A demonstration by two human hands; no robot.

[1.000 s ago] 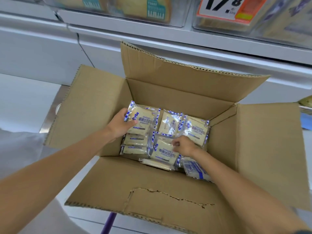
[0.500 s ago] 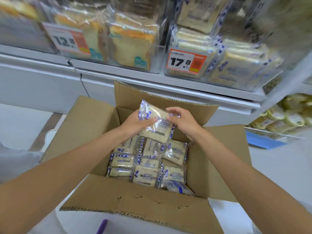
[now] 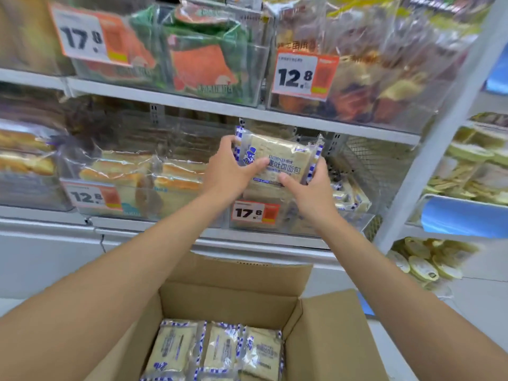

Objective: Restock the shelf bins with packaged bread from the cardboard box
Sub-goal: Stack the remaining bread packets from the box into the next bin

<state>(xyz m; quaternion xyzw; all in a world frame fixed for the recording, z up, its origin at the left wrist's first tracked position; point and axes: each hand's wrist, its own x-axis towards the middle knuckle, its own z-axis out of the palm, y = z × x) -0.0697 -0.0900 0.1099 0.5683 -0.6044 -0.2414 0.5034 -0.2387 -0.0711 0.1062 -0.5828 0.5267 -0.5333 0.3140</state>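
While raised in front of the lower shelf row, clamped at both ends between two hands. Gripped on the left end of the bread pack [image 3: 277,158] by the left hand [image 3: 231,171]: thumb laid across the printed front, fingers curled round behind the blue-and-white checked edge. Gripped on the right end by the right hand [image 3: 308,188]: thumb pressed on the lower front, fingers wrapped round the far seam. Held nearly upright, label toward the camera, right end a little lower. Poised just above the open top of a clear bin [image 3: 291,228], over pale packs of the same kind lying inside; cannot tell whether touching them. Fronted by a price tag [image 3: 254,213] reading 17.8, black digits on white beside an orange patch. Flanked on the left by a second bin [image 3: 137,193] of golden-crusted bread. Backed on the right by wire mesh [image 3: 368,166] and a slanting white post [image 3: 439,133]. Roofed by a white shelf [image 3: 192,101] carrying green-and-orange packs [image 3: 203,64] and an upper tag [image 3: 302,75] reading 12.8. Lower down, between the two bare forearms, an open cardboard box [image 3: 233,301], flaps spread. Lined along the bottom with more packs [image 3: 217,350], same checked edges, lying flat side by side and well apart from the one in the hands. Off to the right, on a separate rack, round yellow packs [image 3: 420,268], blurred
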